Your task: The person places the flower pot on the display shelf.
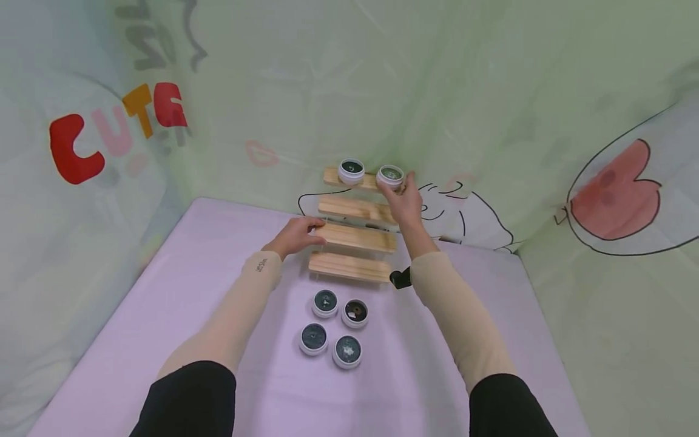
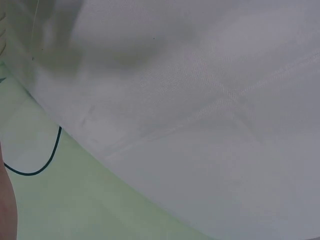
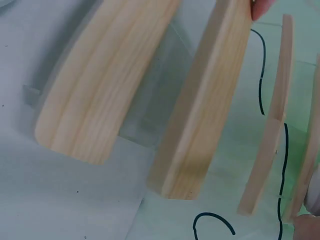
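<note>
A tiered stand with wooden shelves (image 1: 355, 238) and clear supports stands near the back wall. My left hand (image 1: 295, 235) grips its left end, thumb and fingers around one of the middle shelves. At the right end of the top shelf, my right hand (image 1: 404, 199) holds a white round jar (image 1: 390, 174) with a dark top between thumb and fingers. A matching jar (image 1: 351, 172) sits to its left on that shelf. In the right wrist view the shelf ends (image 3: 80, 115) show large, and the held jar (image 3: 313, 192) is cut off at the edge.
Several similar jars (image 1: 325, 302) stand grouped on the pale purple tabletop (image 1: 262, 376) in front of the stand. Printed cloth walls (image 1: 273, 91) enclose the back and sides. A small black object (image 1: 401, 278) is at the right forearm.
</note>
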Available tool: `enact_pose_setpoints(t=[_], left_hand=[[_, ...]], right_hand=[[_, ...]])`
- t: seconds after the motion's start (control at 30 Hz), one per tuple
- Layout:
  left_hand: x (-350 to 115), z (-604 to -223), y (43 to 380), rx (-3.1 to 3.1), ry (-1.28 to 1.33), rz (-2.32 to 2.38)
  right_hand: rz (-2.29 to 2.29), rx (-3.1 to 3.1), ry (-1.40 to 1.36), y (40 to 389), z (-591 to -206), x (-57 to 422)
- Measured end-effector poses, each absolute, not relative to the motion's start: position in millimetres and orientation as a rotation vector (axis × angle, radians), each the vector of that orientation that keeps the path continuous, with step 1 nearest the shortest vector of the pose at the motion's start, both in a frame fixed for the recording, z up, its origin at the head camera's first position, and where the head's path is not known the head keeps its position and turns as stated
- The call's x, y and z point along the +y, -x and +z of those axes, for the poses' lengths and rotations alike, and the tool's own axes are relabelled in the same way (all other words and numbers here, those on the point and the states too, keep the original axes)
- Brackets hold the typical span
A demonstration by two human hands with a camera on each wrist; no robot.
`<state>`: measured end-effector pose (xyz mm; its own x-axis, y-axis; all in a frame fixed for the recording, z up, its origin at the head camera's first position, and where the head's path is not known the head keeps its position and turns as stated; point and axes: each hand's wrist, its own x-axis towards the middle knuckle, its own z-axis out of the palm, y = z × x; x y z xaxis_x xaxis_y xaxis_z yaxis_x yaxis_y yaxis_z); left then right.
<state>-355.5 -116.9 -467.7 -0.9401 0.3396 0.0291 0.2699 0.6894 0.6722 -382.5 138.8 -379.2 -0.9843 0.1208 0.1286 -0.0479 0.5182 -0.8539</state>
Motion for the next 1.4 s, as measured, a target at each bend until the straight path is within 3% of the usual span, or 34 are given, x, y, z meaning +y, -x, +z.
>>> enact_pose_setpoints(t=[0.63, 0.97, 1.4], left_hand=[[-124.7, -468.0, 356.3, 2.814, -0.496, 1.094], [-122.2, -466.3, 355.2, 2.807, -0.519, 1.103], [-121.4, -462.9, 351.8, 2.79, -0.497, 1.131]], right_hand=[[1.717, -2.457, -0.13, 320.5, -412.9, 132.6], [1.612, -2.642, -0.083, 262.9, -429.8, 129.7], [1.494, -2.715, -0.229, 221.9, -473.6, 125.3]])
